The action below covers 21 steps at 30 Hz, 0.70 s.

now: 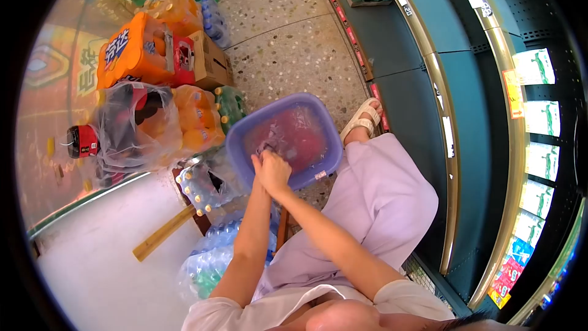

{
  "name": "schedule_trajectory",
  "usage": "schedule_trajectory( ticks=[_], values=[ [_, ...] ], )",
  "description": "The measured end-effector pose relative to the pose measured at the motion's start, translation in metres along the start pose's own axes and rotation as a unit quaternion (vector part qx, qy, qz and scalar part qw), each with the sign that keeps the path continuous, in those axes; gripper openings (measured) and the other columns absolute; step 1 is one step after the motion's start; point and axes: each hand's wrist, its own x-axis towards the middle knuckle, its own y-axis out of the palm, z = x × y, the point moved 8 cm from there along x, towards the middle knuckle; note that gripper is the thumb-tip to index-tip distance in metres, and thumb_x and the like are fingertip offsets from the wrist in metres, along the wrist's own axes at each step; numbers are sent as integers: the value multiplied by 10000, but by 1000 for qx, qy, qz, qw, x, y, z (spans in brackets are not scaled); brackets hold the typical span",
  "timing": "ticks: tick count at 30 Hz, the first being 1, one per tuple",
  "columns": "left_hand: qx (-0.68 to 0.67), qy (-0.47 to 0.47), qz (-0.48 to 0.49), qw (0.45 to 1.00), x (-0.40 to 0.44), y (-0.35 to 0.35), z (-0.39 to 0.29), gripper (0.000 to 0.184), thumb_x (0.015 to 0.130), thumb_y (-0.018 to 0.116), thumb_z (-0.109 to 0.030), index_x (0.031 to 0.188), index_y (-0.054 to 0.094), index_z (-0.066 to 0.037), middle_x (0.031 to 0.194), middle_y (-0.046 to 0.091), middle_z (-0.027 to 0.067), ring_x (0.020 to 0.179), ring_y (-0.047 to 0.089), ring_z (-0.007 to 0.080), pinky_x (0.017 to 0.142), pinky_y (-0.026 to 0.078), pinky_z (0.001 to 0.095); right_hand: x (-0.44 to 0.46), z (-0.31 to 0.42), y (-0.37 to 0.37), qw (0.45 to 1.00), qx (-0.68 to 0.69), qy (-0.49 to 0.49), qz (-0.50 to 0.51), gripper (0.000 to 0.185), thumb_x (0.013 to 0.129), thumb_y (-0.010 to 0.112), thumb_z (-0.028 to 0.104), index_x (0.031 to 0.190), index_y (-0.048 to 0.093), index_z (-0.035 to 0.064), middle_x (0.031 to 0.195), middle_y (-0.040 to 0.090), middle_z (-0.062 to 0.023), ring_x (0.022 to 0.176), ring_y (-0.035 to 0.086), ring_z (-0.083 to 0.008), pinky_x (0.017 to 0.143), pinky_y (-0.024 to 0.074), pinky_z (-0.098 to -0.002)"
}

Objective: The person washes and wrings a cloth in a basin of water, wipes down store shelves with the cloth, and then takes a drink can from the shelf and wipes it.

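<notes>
A purple plastic basin [331,116] of water stands on the floor in front of me, and a reddish area shows beneath the water. Over its near edge my two hands are pressed together. My right hand [275,171] is closed and wraps over my left hand [258,170], whose fingers are partly hidden. A small bunched, dark wet cloth [265,148] sticks out past the fingers, just above the water. Most of it is hidden in the grip.
Left of the basin stand packs of orange soda [138,52], wrapped cola bottles [131,116], a cardboard box [211,61] and water bottles [205,187]. Dark green shelves [404,122] with small packs [542,116] line the right. My sandalled foot [362,119] rests beside the basin.
</notes>
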Motion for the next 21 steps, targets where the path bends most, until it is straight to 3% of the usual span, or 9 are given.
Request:
schedule_trajectory(
  ticks=[5,10,12,13,16,17,18,20,21],
  values=[
    [15,55,-61,996,15,0,5,429,1014,466,-403,1231,566,-47,1123,649,95,994,653,250,871,547,410,56,-37,19,999,-28,33,3,356,875,611,372,749,653,42,750,675,-198,698,658,-422,659,519,-531],
    [93,86,-85,988,-4,8,-20,322,1018,456,-223,1248,552,-18,1179,638,104,1079,638,242,863,550,385,88,-106,9,998,25,-63,0,274,891,617,294,800,649,37,810,654,-210,772,630,-432,696,496,-520],
    [130,131,-93,978,0,-5,-32,316,1001,480,-168,1267,537,-6,1196,634,109,1088,634,241,867,544,370,89,-145,11,993,53,-95,50,188,876,642,235,836,639,51,889,661,-162,885,616,-392,749,490,-473],
    [164,136,-101,972,3,-17,-34,352,953,544,-100,1292,515,-6,1189,635,116,1063,638,231,867,530,352,83,-151,8,991,-32,-77,107,170,866,649,194,1017,664,116,1103,647,-96,1116,550,-336,875,457,-465],
    [257,73,-159,950,13,-49,-22,435,901,618,-102,1313,501,-29,1221,612,121,1111,599,226,916,490,381,60,-137,2,964,-187,-125,141,402,867,647,183,1265,594,195,1329,542,-43,1312,400,-289,999,357,-515],
    [342,152,-205,904,22,-69,-28,457,878,647,-117,1306,509,-34,1227,604,131,1122,589,237,928,478,399,56,-144,17,952,-186,-117,214,564,864,652,179,1402,488,225,1433,450,-58,1377,321,-284,1051,267,-569],
    [421,230,-248,842,41,-106,-28,480,855,676,-131,1298,516,-39,1232,596,142,1133,579,248,939,467,416,54,-148,25,948,-196,-106,228,571,859,658,181,1403,487,219,1421,456,-72,1374,327,-289,1055,267,-564],
    [589,343,-281,676,29,-86,-42,535,810,724,-153,1297,524,-57,1260,572,158,1164,551,282,964,440,441,51,-157,40,939,-214,-85,255,587,849,671,184,1405,483,206,1398,468,-100,1368,338,-300,1062,267,-553],
    [674,374,-272,576,-5,-30,-46,567,788,742,-161,1303,524,-70,1282,556,163,1183,533,304,977,426,450,51,-160,40,934,-229,-45,271,600,838,685,185,1403,485,192,1352,490,-110,1339,371,-310,1060,271,-541]
  ],
)
